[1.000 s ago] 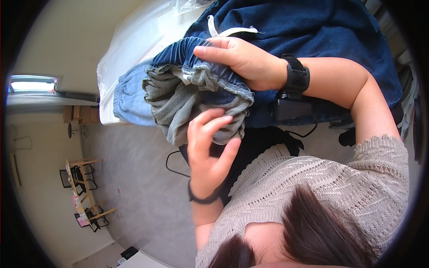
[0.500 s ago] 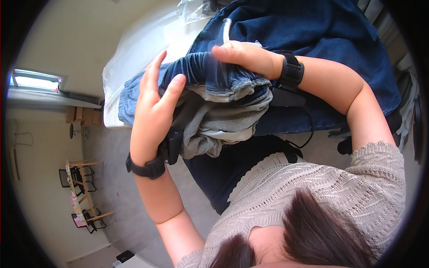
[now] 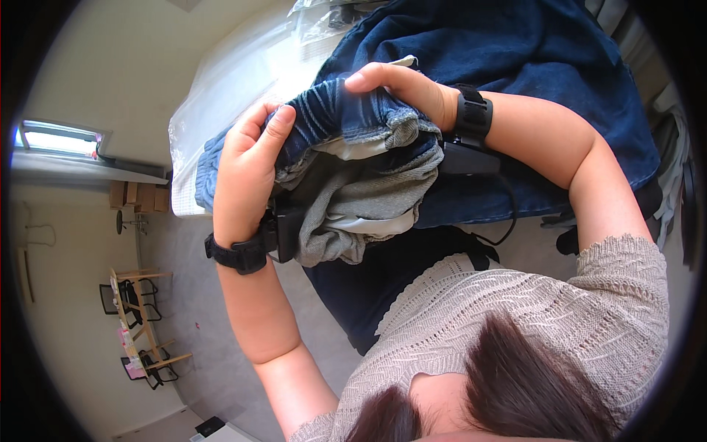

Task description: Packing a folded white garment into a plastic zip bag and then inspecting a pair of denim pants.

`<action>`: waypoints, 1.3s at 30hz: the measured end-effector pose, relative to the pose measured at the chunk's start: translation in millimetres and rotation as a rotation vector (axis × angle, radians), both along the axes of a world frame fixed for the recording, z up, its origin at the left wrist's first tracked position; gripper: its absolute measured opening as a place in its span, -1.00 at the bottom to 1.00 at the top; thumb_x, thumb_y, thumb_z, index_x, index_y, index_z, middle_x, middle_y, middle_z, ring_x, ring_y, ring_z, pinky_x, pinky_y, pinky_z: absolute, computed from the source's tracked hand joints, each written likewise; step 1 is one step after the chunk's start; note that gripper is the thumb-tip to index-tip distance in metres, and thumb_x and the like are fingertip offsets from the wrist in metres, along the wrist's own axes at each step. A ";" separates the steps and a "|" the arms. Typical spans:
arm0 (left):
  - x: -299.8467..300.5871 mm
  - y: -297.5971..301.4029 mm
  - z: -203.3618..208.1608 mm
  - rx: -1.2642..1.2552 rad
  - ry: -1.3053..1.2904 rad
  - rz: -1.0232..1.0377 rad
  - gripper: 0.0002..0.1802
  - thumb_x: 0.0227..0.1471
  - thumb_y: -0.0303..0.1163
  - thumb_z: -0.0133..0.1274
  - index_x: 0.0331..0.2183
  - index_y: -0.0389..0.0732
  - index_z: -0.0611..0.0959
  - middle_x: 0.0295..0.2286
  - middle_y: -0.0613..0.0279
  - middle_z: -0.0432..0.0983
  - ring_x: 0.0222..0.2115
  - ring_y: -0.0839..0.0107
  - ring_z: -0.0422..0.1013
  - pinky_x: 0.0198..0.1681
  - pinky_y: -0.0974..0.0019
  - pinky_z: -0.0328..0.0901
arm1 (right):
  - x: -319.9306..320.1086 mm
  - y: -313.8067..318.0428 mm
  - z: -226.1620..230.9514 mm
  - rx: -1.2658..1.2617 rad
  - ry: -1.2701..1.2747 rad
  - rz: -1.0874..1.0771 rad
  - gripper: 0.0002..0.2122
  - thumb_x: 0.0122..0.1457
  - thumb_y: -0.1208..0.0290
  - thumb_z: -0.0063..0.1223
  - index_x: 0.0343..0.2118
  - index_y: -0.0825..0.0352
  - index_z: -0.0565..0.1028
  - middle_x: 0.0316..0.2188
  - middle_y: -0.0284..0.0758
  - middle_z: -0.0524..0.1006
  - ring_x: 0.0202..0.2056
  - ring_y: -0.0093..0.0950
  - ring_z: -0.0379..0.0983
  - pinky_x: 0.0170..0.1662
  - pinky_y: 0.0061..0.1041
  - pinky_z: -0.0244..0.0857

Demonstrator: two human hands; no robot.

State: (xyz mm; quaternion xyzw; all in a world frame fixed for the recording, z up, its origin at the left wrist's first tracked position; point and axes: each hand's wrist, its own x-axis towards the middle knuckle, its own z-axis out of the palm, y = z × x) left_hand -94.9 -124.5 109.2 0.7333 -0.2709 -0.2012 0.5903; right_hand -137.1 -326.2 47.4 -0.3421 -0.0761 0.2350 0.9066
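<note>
Folding in hand. Left hand grips the jeans at their left end, fingers closed; right hand pinches the waistband. Jeans held above dark cloth. Next likely: align the edges.

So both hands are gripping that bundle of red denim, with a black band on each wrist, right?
Not quite: the denim is blue, not red, as the head view shows. Both the left hand and the right hand do grip it, with a black band on each wrist.
</note>
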 end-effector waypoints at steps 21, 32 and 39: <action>3.3 57.8 -25.6 -0.154 0.257 -0.161 -0.54 -0.01 -0.33 -0.06 -0.08 -0.36 0.33 -0.19 0.23 0.35 -0.15 0.51 0.25 -0.04 0.44 0.11 | 13.6 -9.2 -18.0 0.123 0.021 -0.254 -0.81 -0.06 0.29 -0.11 -0.56 0.32 0.43 -0.60 -0.32 0.48 -0.57 -0.49 0.42 -0.36 -0.55 0.35; 7.4 62.4 -26.0 0.055 -0.174 0.178 -0.76 -0.24 -0.61 0.06 -0.40 -0.25 0.44 -0.48 0.42 0.36 -0.44 0.66 0.26 -0.33 0.57 0.17 | 3.3 1.5 0.7 0.040 0.095 -0.262 -0.79 0.01 0.29 -0.03 -0.48 0.37 0.47 -0.55 -0.33 0.50 -0.52 -0.55 0.43 -0.36 -0.61 0.34; 37.4 85.9 -58.5 -0.022 -0.393 0.588 -0.85 -0.22 -0.64 0.02 -0.49 -0.26 0.42 -0.57 0.45 0.27 -0.53 0.67 0.17 -0.44 0.59 0.14 | -6.5 14.9 0.3 -0.656 -0.501 -0.227 -0.68 0.02 0.42 0.07 -0.16 0.42 0.36 -0.34 -0.44 0.42 -0.32 -0.74 0.29 -0.24 -0.72 0.21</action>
